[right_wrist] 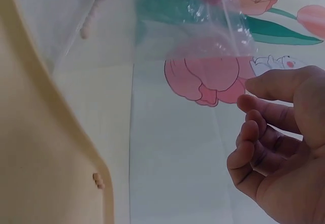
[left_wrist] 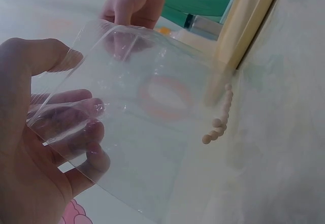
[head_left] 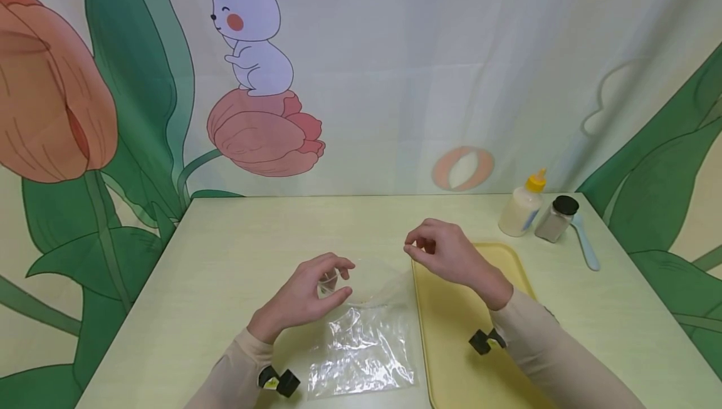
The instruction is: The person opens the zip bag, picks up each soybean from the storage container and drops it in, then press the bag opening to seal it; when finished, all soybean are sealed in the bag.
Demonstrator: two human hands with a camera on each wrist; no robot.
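In the head view my left hand (head_left: 316,287) holds a clear zip bag (head_left: 375,280) by its zip edge, thumb and fingers spread apart. The left wrist view shows the bag (left_wrist: 152,117) raised, its plastic lying across the fingers. Small round beige beads (left_wrist: 227,107) lie in a line along its lower edge. To the right is my right hand (head_left: 448,252), beside the bag's far corner and above the tray. Its thumb and index tips come close together in the right wrist view, and nothing shows between these loosely bent fingers (right_wrist: 246,102).
Another clear plastic bag (head_left: 361,352) lies flat on the table before me. A yellow tray (head_left: 468,340) is on the right, with a few small brown pieces (right_wrist: 98,181) near its rim. Behind stand a yellow-capped bottle (head_left: 519,212), a black-lidded jar (head_left: 555,221) and a pale-blue spoon (head_left: 586,246).
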